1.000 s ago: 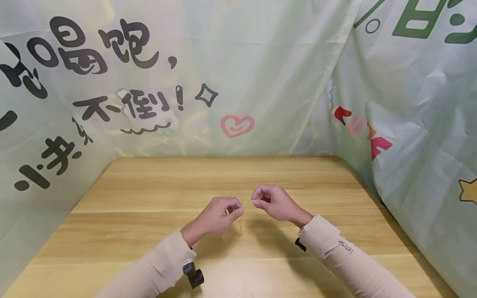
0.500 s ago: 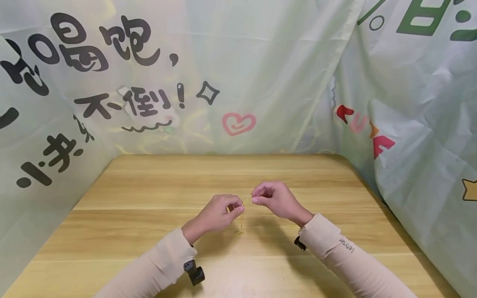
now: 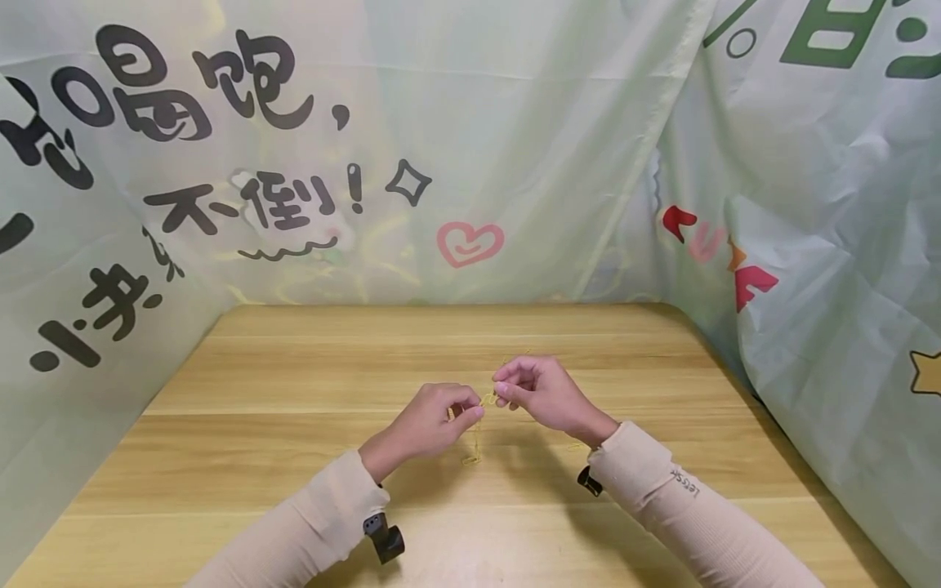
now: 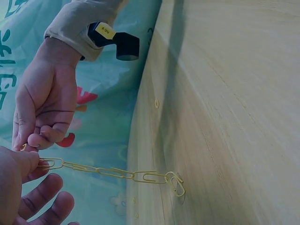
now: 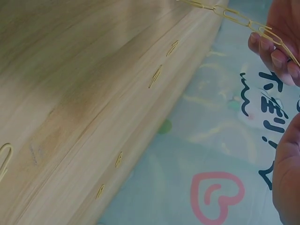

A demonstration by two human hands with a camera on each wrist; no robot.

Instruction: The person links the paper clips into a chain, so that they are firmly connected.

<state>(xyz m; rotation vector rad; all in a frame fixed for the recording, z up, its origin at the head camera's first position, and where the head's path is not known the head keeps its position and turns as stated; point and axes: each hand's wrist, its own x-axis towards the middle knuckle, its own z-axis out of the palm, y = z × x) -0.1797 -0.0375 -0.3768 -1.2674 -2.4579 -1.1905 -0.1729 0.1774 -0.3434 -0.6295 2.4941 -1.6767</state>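
Observation:
A chain of linked yellow paper clips (image 4: 112, 172) hangs from my left hand (image 3: 434, 420), whose thumb and finger pinch its upper end. Its lowest clips (image 3: 471, 461) dangle close over the table. Just right of that pinch, my right hand (image 3: 550, 396) grips a single paper clip (image 3: 492, 399) between thumb and fingertips, right at the chain's top link. Much of this clip is hidden by the fingers. The left wrist view has the right hand's fingertips (image 4: 35, 140) directly beside the left thumb. In the right wrist view the chain (image 5: 234, 16) crosses the top.
Several loose paper clips lie on the wooden table (image 3: 294, 490), among them one clip (image 3: 576, 446) below the right wrist and one far clip (image 5: 154, 76) near the table's back edge. Printed cloth (image 3: 551, 163) encloses the table at the back and sides.
My right hand has brought its clip leftward and slightly down, so the gap to the chain's top link has closed. The left hand stays nearly still with the chain.

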